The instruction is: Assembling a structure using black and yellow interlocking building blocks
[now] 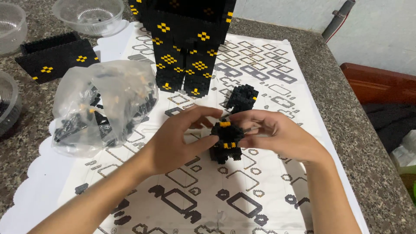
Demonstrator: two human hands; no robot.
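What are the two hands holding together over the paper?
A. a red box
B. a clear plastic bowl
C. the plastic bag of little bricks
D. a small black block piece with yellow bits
D: the left hand and right hand both pinch a small black block piece with yellow bits above the printed instruction sheet, while the plastic bag lies untouched to the side.

Both forearms reach in from the lower edge, bare, and angle toward each other so the hands meet near the middle of the view. The left hand point(175, 141) lies palm-down with its thumb and forefinger pinched forward. The right hand point(277, 134) faces it, fingers curled inward and fingertips close to the left hand's, wrist slightly bent.
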